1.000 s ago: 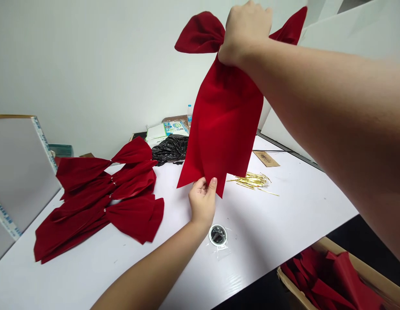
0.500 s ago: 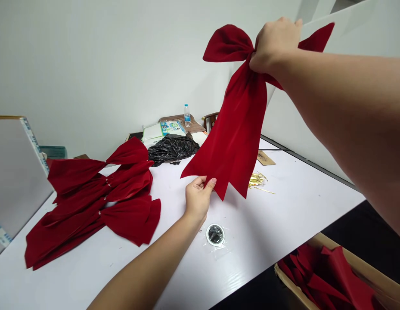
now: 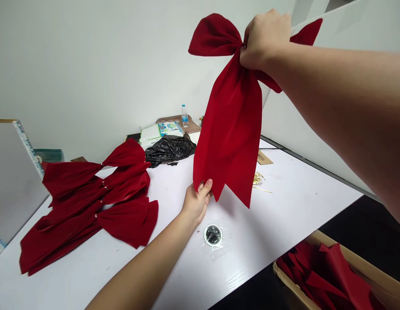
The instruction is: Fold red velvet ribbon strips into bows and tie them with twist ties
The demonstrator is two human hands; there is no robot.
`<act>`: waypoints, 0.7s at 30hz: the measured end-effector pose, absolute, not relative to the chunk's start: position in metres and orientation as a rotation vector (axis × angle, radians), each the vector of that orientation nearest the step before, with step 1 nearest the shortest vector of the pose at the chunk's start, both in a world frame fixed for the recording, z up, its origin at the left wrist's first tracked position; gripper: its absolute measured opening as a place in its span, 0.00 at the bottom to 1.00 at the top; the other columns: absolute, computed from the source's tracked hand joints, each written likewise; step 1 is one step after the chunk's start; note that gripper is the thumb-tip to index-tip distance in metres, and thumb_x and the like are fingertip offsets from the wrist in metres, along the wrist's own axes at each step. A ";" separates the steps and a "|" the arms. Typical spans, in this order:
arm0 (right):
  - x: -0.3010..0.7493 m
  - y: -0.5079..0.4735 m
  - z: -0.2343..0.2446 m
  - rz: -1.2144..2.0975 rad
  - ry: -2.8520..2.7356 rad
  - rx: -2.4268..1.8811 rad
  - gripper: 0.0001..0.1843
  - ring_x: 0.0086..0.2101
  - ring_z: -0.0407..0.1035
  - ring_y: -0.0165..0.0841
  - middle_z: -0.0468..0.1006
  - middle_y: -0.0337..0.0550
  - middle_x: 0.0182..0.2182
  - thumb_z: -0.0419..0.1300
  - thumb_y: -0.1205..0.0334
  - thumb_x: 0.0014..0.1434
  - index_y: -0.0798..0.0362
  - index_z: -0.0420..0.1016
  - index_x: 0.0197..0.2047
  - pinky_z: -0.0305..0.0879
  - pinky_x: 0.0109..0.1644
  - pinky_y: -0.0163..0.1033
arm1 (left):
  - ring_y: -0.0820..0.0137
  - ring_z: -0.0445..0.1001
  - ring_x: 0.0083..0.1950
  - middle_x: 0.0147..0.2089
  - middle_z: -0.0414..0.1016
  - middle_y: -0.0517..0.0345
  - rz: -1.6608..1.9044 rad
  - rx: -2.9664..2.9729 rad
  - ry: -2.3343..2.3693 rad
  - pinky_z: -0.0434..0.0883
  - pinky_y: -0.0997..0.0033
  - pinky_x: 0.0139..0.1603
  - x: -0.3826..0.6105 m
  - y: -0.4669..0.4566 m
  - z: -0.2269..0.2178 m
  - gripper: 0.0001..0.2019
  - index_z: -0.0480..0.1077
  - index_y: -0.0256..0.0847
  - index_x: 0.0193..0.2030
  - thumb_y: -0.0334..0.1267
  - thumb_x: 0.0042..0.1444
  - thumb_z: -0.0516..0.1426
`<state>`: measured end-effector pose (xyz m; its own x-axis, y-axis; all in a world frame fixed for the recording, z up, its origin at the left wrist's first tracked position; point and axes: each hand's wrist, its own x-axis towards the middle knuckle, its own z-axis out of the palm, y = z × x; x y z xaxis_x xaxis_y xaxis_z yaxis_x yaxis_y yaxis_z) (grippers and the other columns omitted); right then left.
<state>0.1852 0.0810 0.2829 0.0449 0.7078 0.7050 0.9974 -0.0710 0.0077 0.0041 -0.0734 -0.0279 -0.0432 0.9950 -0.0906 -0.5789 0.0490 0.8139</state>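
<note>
A large red velvet bow (image 3: 230,129) hangs in the air above the white table (image 3: 283,215). My right hand (image 3: 264,38) is closed in a fist round its knot, with a loop sticking out on each side. Two long tails hang down. My left hand (image 3: 196,200) pinches the lower edge of the left tail just above the table. The right tail hangs free.
A pile of finished red bows (image 3: 90,202) lies at the left. A black plastic bag (image 3: 170,148), a water bottle (image 3: 184,115), gold wire ties (image 3: 259,178) and a bagged wire spool (image 3: 213,235) are on the table. A cardboard box of red fabric (image 3: 329,275) stands lower right.
The tails have swung from slanting left to hanging nearly straight. My right hand has shifted slightly left and up with the knot. My left hand keeps its pinch on the tail.
</note>
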 end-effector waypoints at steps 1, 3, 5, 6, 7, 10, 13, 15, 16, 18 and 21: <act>0.185 0.081 0.283 -0.762 -1.714 -1.829 0.27 0.54 0.65 0.40 0.76 0.63 0.52 0.55 0.66 0.58 0.50 0.42 0.15 0.52 0.56 0.49 | 0.67 0.78 0.44 0.35 0.76 0.55 1.416 0.683 0.835 0.76 0.67 0.47 0.003 -0.073 -0.028 0.25 0.72 0.36 0.33 0.48 0.36 0.77; 0.185 0.080 0.283 -0.753 -1.725 -1.816 0.24 0.53 0.66 0.40 0.76 0.63 0.51 0.54 0.67 0.58 0.50 0.44 0.17 0.53 0.55 0.49 | 0.68 0.77 0.41 0.37 0.77 0.52 1.398 0.759 0.907 0.75 0.68 0.41 0.000 -0.071 -0.029 0.26 0.74 0.34 0.32 0.52 0.38 0.75; 0.184 0.078 0.283 -0.739 -1.727 -1.799 0.22 0.52 0.67 0.41 0.76 0.62 0.51 0.54 0.67 0.57 0.50 0.46 0.18 0.54 0.55 0.48 | 0.69 0.76 0.37 0.40 0.79 0.48 1.399 0.850 1.011 0.74 0.68 0.37 -0.003 -0.068 -0.030 0.26 0.77 0.33 0.34 0.56 0.41 0.73; 0.183 0.076 0.283 -0.730 -1.727 -1.792 0.21 0.52 0.67 0.41 0.76 0.61 0.51 0.54 0.67 0.57 0.50 0.47 0.19 0.55 0.55 0.48 | 0.70 0.75 0.36 0.42 0.79 0.47 1.399 0.893 1.058 0.74 0.68 0.37 -0.004 -0.067 -0.030 0.26 0.78 0.32 0.35 0.56 0.43 0.72; 0.182 0.075 0.284 -0.722 -1.732 -1.784 0.20 0.52 0.67 0.41 0.77 0.61 0.50 0.54 0.67 0.58 0.50 0.48 0.19 0.57 0.55 0.48 | 0.70 0.75 0.36 0.42 0.80 0.47 1.396 0.928 1.094 0.74 0.68 0.37 -0.005 -0.066 -0.031 0.26 0.79 0.32 0.34 0.57 0.44 0.72; 0.179 0.075 0.287 -0.720 -1.748 -1.758 0.18 0.54 0.67 0.40 0.77 0.60 0.48 0.54 0.63 0.58 0.52 0.50 0.21 0.58 0.58 0.48 | 0.65 0.78 0.41 0.42 0.82 0.44 1.375 0.986 1.105 0.76 0.65 0.44 -0.007 -0.066 -0.033 0.24 0.80 0.32 0.34 0.56 0.46 0.71; 0.179 0.077 0.290 -0.728 -1.750 -1.752 0.18 0.56 0.66 0.40 0.75 0.62 0.49 0.55 0.61 0.58 0.52 0.51 0.22 0.56 0.62 0.49 | 0.61 0.80 0.47 0.44 0.83 0.45 1.387 1.033 1.141 0.75 0.64 0.52 -0.010 -0.067 -0.035 0.22 0.81 0.34 0.39 0.53 0.48 0.71; 0.182 0.080 0.291 -0.736 -1.742 -1.767 0.17 0.59 0.63 0.40 0.74 0.64 0.51 0.55 0.61 0.57 0.54 0.52 0.22 0.54 0.65 0.49 | 0.62 0.81 0.45 0.40 0.83 0.47 1.400 1.065 1.169 0.75 0.65 0.51 -0.014 -0.066 -0.036 0.20 0.80 0.35 0.36 0.51 0.47 0.71; 0.184 0.081 0.291 -0.754 -1.738 -1.776 0.17 0.60 0.62 0.40 0.73 0.66 0.53 0.55 0.62 0.56 0.55 0.53 0.21 0.51 0.66 0.50 | 0.64 0.80 0.42 0.37 0.83 0.49 1.406 1.090 1.163 0.75 0.66 0.49 -0.016 -0.064 -0.036 0.19 0.79 0.36 0.34 0.51 0.47 0.71; 0.187 0.082 0.291 -0.783 -1.732 -1.790 0.15 0.62 0.59 0.38 0.72 0.69 0.54 0.56 0.64 0.55 0.58 0.55 0.21 0.46 0.69 0.49 | 0.68 0.78 0.35 0.31 0.80 0.54 1.415 1.151 1.117 0.75 0.69 0.41 -0.019 -0.061 -0.035 0.19 0.77 0.37 0.31 0.51 0.45 0.71; 0.191 0.078 0.291 -0.728 -1.705 -1.777 0.15 0.64 0.57 0.32 0.73 0.71 0.53 0.57 0.64 0.54 0.59 0.57 0.20 0.43 0.70 0.40 | 0.73 0.74 0.28 0.28 0.78 0.58 1.413 1.219 1.029 0.73 0.73 0.33 -0.018 -0.059 -0.034 0.20 0.74 0.37 0.31 0.51 0.44 0.71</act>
